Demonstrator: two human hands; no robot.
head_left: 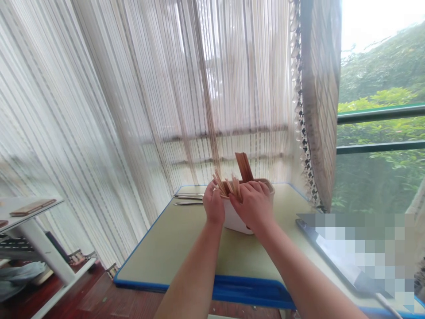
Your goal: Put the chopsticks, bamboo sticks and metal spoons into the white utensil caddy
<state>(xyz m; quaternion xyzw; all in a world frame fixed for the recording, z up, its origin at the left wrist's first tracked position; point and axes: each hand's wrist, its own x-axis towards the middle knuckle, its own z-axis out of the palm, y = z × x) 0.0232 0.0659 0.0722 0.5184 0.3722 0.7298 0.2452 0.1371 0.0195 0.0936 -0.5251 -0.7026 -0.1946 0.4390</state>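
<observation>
A white container [234,220] stands on the green table [175,248] and holds several wooden chopsticks [244,167], some dark and some pale. My left hand [214,204] is curled against the container's left rim, its fingers closed around the pale chopsticks [219,181]. Over the container's top and right side lies my right hand [254,204], with its fingers closed on the bundle of sticks. Both hands meet at the container's mouth.
Metal utensils [187,198] lie on the table left of the container. A dark tablet [335,252], partly blurred out, rests at the right. The table has a blue edge [245,290]. Sheer curtains [133,110] hang behind, a white shelf [36,230] stands at the left.
</observation>
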